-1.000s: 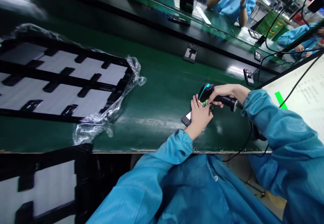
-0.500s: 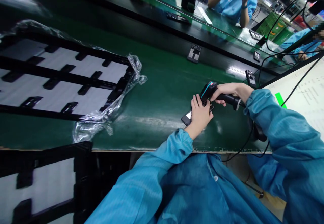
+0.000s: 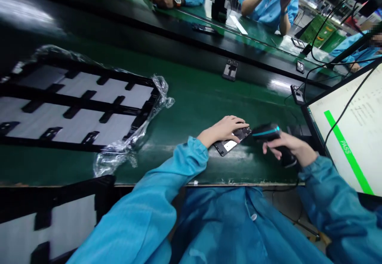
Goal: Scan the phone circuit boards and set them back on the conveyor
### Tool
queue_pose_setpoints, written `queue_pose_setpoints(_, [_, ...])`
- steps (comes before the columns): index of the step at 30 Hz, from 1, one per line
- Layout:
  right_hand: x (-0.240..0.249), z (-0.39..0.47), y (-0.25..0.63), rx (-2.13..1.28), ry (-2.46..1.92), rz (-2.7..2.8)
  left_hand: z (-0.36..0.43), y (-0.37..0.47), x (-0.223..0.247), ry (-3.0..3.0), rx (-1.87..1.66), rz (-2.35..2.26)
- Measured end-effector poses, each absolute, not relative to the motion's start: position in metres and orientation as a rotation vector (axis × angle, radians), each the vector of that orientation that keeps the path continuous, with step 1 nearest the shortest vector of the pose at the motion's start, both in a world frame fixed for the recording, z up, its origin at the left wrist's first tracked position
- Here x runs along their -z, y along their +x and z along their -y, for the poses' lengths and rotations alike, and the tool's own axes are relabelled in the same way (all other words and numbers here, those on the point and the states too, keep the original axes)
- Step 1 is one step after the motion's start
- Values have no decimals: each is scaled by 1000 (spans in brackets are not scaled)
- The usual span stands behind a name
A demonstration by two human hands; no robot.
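Note:
Under my left hand lies an opened phone with a white label, flat on the green bench. My fingers reach across its upper end and the thumb rests at its near edge, so they grip it. In my right hand is a black barcode scanner with a lit blue stripe. The fingers wrap round its handle, and its head points left toward the phone, a little apart from it. The palm side of my left hand is hidden.
A monitor at right shows a green PASS bar. A plastic-wrapped black tray lies on the bench at left, another tray below it. Several phones, one nearby, lie farther back. Co-workers sit across the line. Cables hang at right.
My right hand has drawn the scanner right and toward me, away from the phone. My left hand has turned and shifted on the phone, baring more of it. More of the monitor now shows.

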State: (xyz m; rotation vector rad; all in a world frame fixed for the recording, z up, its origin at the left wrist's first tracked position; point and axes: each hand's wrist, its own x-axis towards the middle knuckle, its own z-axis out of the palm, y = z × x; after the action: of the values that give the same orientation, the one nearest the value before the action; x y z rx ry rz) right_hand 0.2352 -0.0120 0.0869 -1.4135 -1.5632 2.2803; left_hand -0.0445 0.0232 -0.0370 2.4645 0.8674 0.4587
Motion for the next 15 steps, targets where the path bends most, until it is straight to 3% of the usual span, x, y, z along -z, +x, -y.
queue_pose_setpoints(5, [-45,63,247,-2355,-1265,1474,-21,-9,26,2614,-576,-1198])
queue_pose_setpoints(10, [-13,20,211,-1988,-1238,1344,-42,22,24,2511,-699,-1505])
queue_pose_setpoints(15, [16,-23,179,-2043,-1034,977,-53,-132,-17,1821,-668,-2314])
